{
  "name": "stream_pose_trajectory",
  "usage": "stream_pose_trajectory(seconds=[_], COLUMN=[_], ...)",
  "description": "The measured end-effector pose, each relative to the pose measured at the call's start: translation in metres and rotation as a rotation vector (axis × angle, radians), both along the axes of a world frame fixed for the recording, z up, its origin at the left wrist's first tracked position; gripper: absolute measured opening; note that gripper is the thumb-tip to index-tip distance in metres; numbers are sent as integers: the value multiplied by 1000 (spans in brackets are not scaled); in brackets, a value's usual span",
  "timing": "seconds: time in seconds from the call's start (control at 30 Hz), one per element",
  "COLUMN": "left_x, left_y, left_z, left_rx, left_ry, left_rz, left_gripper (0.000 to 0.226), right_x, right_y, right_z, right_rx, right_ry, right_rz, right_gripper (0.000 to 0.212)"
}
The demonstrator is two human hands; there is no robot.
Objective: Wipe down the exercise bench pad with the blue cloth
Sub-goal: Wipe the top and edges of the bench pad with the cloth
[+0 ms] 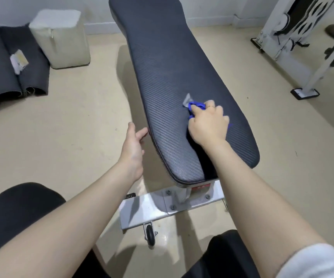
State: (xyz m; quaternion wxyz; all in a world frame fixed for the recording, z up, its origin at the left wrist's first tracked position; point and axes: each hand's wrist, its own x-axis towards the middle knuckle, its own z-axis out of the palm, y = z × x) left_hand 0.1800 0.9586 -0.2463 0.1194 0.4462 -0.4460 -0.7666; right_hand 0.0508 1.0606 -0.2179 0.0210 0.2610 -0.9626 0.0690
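Wiping under way, near end of the long black exercise bench pad (174, 81) with its fine ribbed, carbon-weave vinyl skin. Pad is narrow at the far end, broadens toward the near end, edges rounded and piped.

Right hand (208, 123) sits on the pad's near third, fingers curled round a bunched blue cloth (196, 106); a paler grey corner of the cloth pokes out on the far side of the knuckles. Most of the cloth is hidden beneath the palm. Thin ring on one finger.

Left hand (134, 145) holds nothing, fingers loosely extended, fingertips at or just off the pad's left edge; contact cannot be confirmed.

Judgement on the step: the cloth is balled up, so little of it likely meets the surface. Spreading it flatter under the palm would cover more per pass. The ribbed grain runs diagonally; strokes along the grooves should lift grime better than strokes across them. Work in overlapping lanes from the pad's near end to its far end, then take in the rolled edges and piping. The left hand could steady the pad at its side rail.

Beneath the pad's near end: a grey metal base plate (162, 207) with bolts and a small black caster wheel (149, 235). Left of the pad, on the beige floor (72, 121), rolled dark mats (3, 73) and a pale fabric-covered block (61, 39).
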Motion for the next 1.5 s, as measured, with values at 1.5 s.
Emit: stream_pose_trajectory(seconds=[1.5], left_x=[-33], left_y=[8], left_z=[-2], left_rx=[43], left_ry=[-121], left_rz=[-129], left_gripper=[62], right_x=[61], right_y=[85], right_z=[-9], right_rx=[-1263], right_ry=[-513], right_rz=[-1202], right_gripper=[29])
